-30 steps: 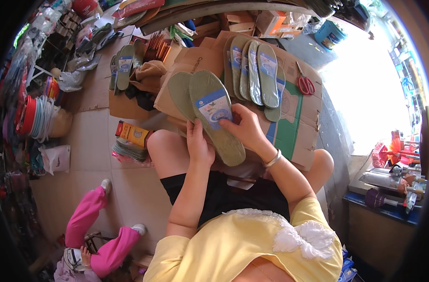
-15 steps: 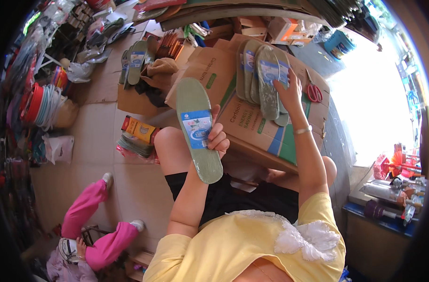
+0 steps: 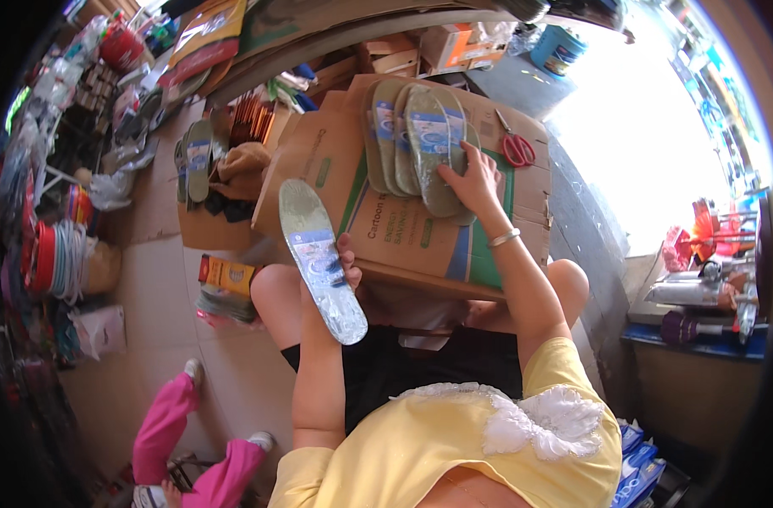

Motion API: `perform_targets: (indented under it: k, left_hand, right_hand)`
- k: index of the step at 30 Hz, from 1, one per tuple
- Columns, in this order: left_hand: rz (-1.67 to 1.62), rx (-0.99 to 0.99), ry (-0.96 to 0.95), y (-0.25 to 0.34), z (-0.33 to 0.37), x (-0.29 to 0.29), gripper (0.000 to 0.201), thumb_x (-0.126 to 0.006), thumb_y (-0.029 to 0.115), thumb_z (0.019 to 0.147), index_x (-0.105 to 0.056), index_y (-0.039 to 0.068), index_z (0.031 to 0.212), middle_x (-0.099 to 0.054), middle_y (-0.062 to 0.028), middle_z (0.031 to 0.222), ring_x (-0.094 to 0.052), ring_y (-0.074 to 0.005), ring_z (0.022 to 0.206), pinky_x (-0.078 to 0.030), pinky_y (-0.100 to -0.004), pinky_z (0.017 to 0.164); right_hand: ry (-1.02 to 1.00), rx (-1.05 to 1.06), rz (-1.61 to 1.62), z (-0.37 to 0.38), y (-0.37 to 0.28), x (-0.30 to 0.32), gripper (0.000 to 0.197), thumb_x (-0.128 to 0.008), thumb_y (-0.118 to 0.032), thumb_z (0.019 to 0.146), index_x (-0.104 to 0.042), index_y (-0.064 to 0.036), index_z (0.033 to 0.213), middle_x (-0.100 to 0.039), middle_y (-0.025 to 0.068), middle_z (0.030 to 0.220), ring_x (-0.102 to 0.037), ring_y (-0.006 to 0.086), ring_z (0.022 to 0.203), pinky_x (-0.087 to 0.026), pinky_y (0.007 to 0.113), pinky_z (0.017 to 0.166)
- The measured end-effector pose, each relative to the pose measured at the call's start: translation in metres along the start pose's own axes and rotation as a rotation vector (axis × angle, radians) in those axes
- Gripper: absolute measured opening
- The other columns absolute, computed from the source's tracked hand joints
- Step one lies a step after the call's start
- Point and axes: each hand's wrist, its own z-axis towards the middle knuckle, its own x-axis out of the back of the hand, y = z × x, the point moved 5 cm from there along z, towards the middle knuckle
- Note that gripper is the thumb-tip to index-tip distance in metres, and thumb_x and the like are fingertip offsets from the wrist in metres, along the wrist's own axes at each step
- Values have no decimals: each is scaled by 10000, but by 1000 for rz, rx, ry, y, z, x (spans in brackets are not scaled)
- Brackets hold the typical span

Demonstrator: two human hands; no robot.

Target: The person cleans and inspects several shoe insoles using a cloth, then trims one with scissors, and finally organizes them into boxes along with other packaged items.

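Note:
My left hand [image 3: 350,261] is closed on the edge of a green shoe insole [image 3: 335,298] in clear wrapping with a blue label. The insole stands tilted above my lap, its wrapping shining with glare. Several more wrapped insoles [image 3: 393,169] lie overlapped in a pile on a flattened-looking cardboard box [image 3: 319,216] in front of me. With thumb and forefinger apart, my right hand [image 3: 478,182] rests on the right side of the top insole in that pile. Some of its other fingers are curled and partly hidden.
Red-handled scissors [image 3: 517,149] lie on the box, right of the pile. More insoles [image 3: 198,161] lie to the left, beside a brown cloth [image 3: 244,161]. A yellow-and-red packet [image 3: 225,271] sits near my left knee. Another person's pink trousers [image 3: 166,415] show at lower left.
The view has shifted, so the box and pile sit further left. The held insole has tilted and now catches glare. My right hand still touches the pile, its thumb lower on the top insole.

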Motion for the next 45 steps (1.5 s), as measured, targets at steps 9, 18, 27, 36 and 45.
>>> perform_targets:
  k: [9,18,27,36,45]
  left_hand:
    - [355,-36,-60,-5,8,-49,531,-497,340,922,-386,60,1359,-480,-157,1321,-485,-275,1205,-495,-443,890]
    - [861,-62,50,-1,93,-71,456,-442,224,949,-391,-6,1339,-530,-164,1254,-524,-277,1164,-461,-413,947]
    - [1447,-189,197,-21,198,-74,702,-585,244,916,-154,19,1422,-431,-161,1328,-485,-247,1174,-458,-356,918]
    - [1682,-193,181,-6,204,-74,594,-751,206,782,-454,18,1261,-595,-115,1131,-590,-208,1018,-512,-362,813]
    - [1438,-211,84,-18,138,-65,482,-706,119,789,-501,16,1213,-604,-88,1126,-587,-189,1016,-488,-325,866]
  right_hand:
    - [38,82,75,6,-20,-7,702,-686,-417,737,-463,-72,1306,-495,162,1284,-367,367,1250,-254,491,1033]
    - [60,44,131,19,-24,-20,705,-691,-443,729,-480,-59,1281,-506,192,1270,-321,411,1291,-211,521,1056]
    - [1,-134,911,5,-41,-37,604,-591,-287,854,-387,0,1346,-471,244,1293,-355,377,1274,-269,441,1070]
    - [-135,-272,1104,0,-50,-71,815,-673,-260,783,-262,53,1413,-536,223,1213,-571,267,1055,-471,321,875]
    - [-295,-214,1136,-31,-60,-49,980,-725,-136,765,-55,57,1454,-316,242,1415,-394,268,1268,-359,336,1032]
